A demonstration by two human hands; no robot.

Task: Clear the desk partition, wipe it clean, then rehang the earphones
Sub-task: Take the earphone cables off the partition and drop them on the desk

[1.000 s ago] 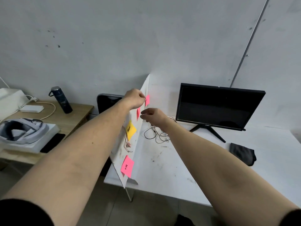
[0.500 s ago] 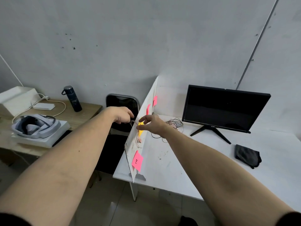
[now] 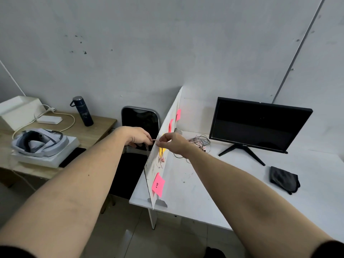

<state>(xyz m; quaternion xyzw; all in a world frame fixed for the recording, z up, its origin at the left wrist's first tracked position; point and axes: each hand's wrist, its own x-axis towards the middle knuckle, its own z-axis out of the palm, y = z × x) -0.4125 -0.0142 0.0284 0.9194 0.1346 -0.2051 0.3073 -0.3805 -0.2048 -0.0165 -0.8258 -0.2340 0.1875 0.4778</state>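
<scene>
Two hands: both meet at the top edge of the thin white desk partition (image 3: 168, 144), the left hand (image 3: 138, 136) on its left side, the right hand (image 3: 172, 144) on its right
Fingers: each hand pinches, fingers curled narrow, the same thin pinkish earphone cable (image 3: 154, 140) draped across the partition's top edge, its ends hanging down either face
Done so far: by my reading very little; one tangle of thin dark and pink earphone wires (image 3: 199, 144) lies on the white desk (image 3: 223, 192), just right of the partition and near the screen
Left to do: the draped cable looks about to be lifted off; the paper notes stay stuck, so clearing is unfinished, and wiping and rehanging have not begun
Pink notes: three, the square pink sticky note (image 3: 157, 184) at the near end and two smaller ones (image 3: 178, 114) toward the far end
Yellow notes: one yellow paper note (image 3: 161, 150), partly hidden behind the right hand
Cloths: one folded black cloth (image 3: 284, 179), untouched, on the desk well to the right
Screens: one dark flat monitor on a black stand (image 3: 258, 123), at the far side of the desk
</scene>
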